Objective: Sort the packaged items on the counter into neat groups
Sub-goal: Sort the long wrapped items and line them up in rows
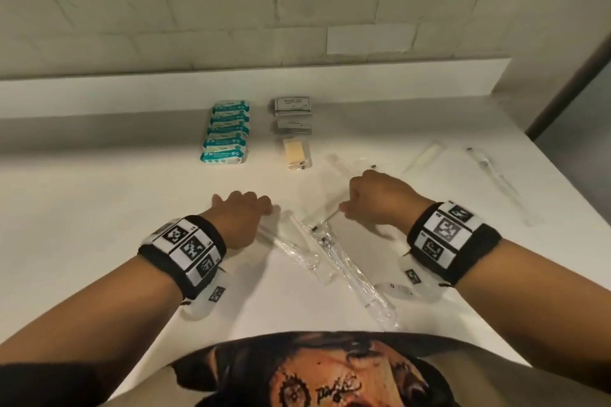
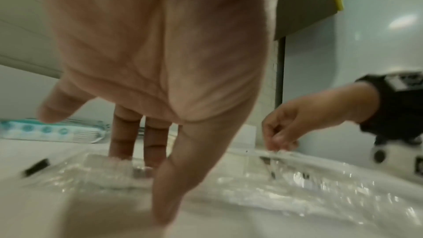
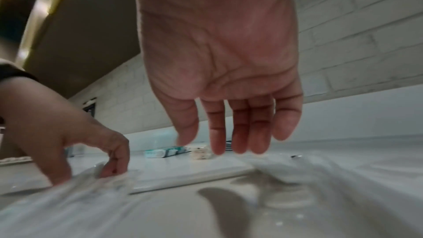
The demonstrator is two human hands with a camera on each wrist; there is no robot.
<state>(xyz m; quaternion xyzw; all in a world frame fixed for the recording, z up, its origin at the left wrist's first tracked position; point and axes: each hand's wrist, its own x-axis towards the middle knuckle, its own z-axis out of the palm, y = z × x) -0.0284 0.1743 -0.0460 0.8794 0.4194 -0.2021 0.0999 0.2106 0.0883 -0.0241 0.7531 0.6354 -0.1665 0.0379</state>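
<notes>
Fingers of the left hand straight and slightly spread, tips pressing down on a clear plastic sleeve near the front edge of the bench. Right hand just beside it: fingers hang nearly straight, close together, and the left wrist view shows thumb and forefinger tips pinching the end of a second clear sleeve. These sleeves overlap, angled toward the front edge; contents too blurred to name.

Toward the back edge: a column of teal-and-white packets, neat, overlapping. Just right of it, two stacks of grey sachets, then a clear packet with a pale yellow insert.

Toward the right edge: a flat white wrapper and another long clear sleeve, well apart from the hands. More clear wrap lies behind the right hand.
</notes>
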